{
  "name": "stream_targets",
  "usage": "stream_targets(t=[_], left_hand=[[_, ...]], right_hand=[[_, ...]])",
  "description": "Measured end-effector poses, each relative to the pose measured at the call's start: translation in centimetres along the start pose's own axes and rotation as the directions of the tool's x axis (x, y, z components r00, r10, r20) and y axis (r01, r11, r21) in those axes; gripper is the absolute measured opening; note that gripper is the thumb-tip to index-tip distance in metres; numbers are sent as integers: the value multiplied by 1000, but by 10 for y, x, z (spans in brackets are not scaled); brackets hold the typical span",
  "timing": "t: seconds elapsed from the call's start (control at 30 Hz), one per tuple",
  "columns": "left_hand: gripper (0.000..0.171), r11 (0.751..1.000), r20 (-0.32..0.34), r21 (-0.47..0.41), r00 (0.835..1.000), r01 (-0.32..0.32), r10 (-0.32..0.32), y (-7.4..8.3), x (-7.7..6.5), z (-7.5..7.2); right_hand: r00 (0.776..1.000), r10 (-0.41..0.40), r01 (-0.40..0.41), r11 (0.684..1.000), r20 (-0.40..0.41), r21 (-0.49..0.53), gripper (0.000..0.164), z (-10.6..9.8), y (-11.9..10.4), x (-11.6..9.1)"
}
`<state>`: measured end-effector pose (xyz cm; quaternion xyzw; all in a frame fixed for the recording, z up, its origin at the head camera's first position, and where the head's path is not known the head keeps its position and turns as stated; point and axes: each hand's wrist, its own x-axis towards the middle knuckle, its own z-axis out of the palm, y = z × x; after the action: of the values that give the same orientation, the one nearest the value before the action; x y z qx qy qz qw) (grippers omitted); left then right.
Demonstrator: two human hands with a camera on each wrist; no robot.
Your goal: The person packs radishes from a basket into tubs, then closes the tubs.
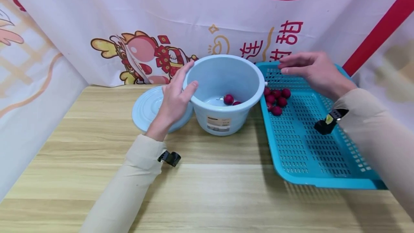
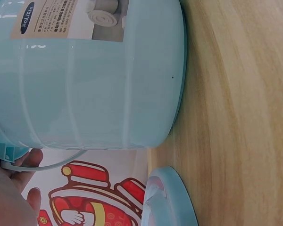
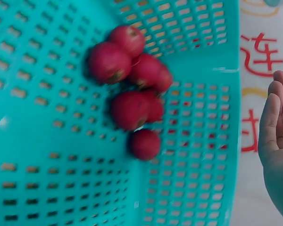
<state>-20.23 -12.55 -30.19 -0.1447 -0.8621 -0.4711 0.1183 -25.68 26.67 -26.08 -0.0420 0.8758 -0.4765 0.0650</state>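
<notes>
A light-blue bucket (image 1: 220, 114) stands upright with small red radishes (image 1: 228, 99) at its bottom. My left hand (image 1: 176, 98) holds the bucket's left rim, the thumb at the rim and the fingers along the outside; the left wrist view shows fingertips (image 2: 33, 159) by the handle joint. Over the back of a turquoise slotted basket (image 1: 291, 175), my right hand (image 1: 318, 71) hovers with nothing in it, fingers extended. Several more radishes (image 1: 276, 100) lie clustered in the basket's left back corner, below that hand; they also appear in the right wrist view (image 3: 129, 110).
The round blue lid (image 1: 145, 110) lies on the wooden table (image 1: 97, 161) left of the bucket. Right behind the bucket and basket hangs a printed white cloth (image 1: 181, 21). The basket stands close against the bucket's right side.
</notes>
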Motion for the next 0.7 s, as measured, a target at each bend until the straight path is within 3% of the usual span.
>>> stream_targets(t=[0.3,0.43,0.7], left_hand=[[67,1000,0,3,1000,5,-5,0,0,0],[66,1000,1,6,1000,8,-8,0,0,0],[66,1000,2,-8,1000,-1,1,0,0,0]], right_hand=[[983,146,-133,985,111,-112,68,-7,32,0],[972,161,-134,978,173,-157,68,-6,41,0],[964,172,-129,970,204,-208,58,-3,54,0]])
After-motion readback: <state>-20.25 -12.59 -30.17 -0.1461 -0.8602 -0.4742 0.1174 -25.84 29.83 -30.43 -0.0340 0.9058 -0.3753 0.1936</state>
